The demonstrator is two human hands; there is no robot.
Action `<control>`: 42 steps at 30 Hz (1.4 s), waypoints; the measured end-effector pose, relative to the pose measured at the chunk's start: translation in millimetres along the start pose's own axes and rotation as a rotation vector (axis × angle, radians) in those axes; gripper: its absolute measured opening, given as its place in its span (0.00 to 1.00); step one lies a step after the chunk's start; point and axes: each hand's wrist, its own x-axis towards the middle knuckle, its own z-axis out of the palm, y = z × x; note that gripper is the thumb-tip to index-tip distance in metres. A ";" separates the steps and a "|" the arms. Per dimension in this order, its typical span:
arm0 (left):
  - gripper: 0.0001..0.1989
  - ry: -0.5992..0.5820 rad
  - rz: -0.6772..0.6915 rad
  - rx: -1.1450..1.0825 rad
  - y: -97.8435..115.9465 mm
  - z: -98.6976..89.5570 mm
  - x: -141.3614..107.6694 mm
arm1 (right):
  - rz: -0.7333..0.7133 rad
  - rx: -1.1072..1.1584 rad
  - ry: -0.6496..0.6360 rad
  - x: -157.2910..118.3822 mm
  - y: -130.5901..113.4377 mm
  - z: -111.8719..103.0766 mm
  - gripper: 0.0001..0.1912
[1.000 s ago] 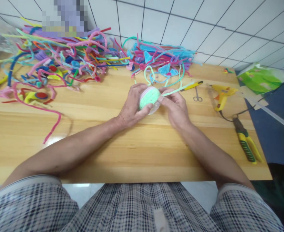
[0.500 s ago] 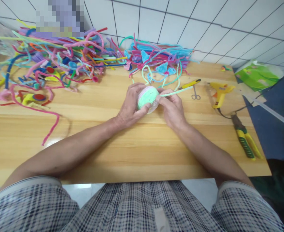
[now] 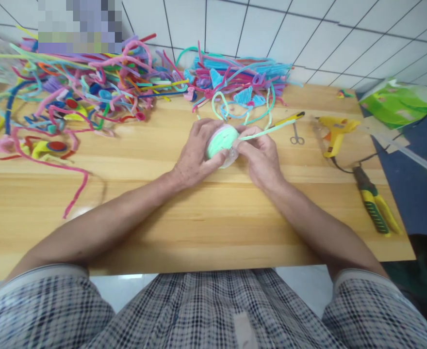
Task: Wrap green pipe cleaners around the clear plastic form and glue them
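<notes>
In the middle of the head view, a ball (image 3: 221, 141) covered in mint green and lilac pipe cleaner sits between my hands, its lower right part clear plastic. My left hand (image 3: 199, 152) wraps round its left side, the thumb lying along the front. My right hand (image 3: 260, 152) pinches a mint green pipe cleaner (image 3: 273, 130) at the ball's right edge; its free end sticks out to the upper right. Just beyond lie a yellow utility knife (image 3: 289, 119) and small scissors (image 3: 296, 136).
A tangled heap of coloured pipe cleaners (image 3: 90, 87) fills the back left. More pipe cleaners (image 3: 242, 65) lie along the tiled wall. On the right are a yellow glue gun (image 3: 333, 131) with a cord, pliers (image 3: 373, 203) and a green bag (image 3: 397, 104) beside the table edge.
The view has shifted slightly, so the tools on the right appear further right. Both hands keep their hold, and the pipe cleaner's free end points a little more upward.
</notes>
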 end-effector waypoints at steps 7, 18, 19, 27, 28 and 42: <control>0.32 -0.036 0.015 -0.007 -3.3 -7.6 5.9 | 0.031 0.072 -0.036 2.3 -1.6 -2.6 0.17; 0.32 -0.033 0.053 -0.015 0.9 -4.8 3.8 | -0.042 -0.008 -0.062 2.9 -13.0 -6.1 0.14; 0.32 -0.033 0.054 -0.015 1.4 -4.7 3.7 | -0.044 -0.018 -0.058 3.0 -13.1 -7.0 0.13; 0.32 0.051 0.045 -0.055 -0.1 2.6 -3.4 | 0.030 0.018 -0.014 2.5 -9.7 -7.3 0.09; 0.32 0.056 0.043 -0.055 0.6 2.9 -4.0 | 0.044 0.030 -0.009 2.0 -9.1 -6.2 0.09; 0.32 0.062 0.009 -0.045 4.9 5.3 -7.0 | 0.110 0.129 0.067 -3.8 -6.4 4.3 0.08</control>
